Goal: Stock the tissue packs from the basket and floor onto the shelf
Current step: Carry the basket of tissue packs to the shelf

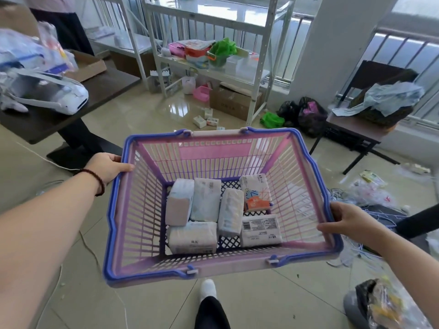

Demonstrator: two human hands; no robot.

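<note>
1. Head view, hands: the left hand [108, 167] is curled over the basket [308, 162] at its left rim, thumb on top and fingers under the edge; the right hand [346, 222] clamps the right rim the same way, thumb inside the wall. Both are closed on the rim, and the basket hangs in the air above the tiled floor [147, 119], with one foot visible below it

2. Head view, load: six tissue packs [206, 200] lie flat on the basket bottom, touching or just beside one another; one has an orange and blue print [257, 193], one shows a barcode label [260, 230], the rest are pale. None has been taken out

3. Head view, floor: a few small packs [206, 118] lie loose on the tiles, near the foot of the white shelf [261, 74] and beside a cardboard box [232, 100]. They are untouched

4. Head view, shelf: it stands well ahead, past the basket. Its middle level holds pink, orange and green items at the left; the right part looks bare. I cannot see any tissue pack placed on it

5. Judgement: the task looks barely begun. The basket is being carried, probably toward the shelf. Left to do: reach the shelf, unload all six packs, gather the floor packs and shelve them too
</note>
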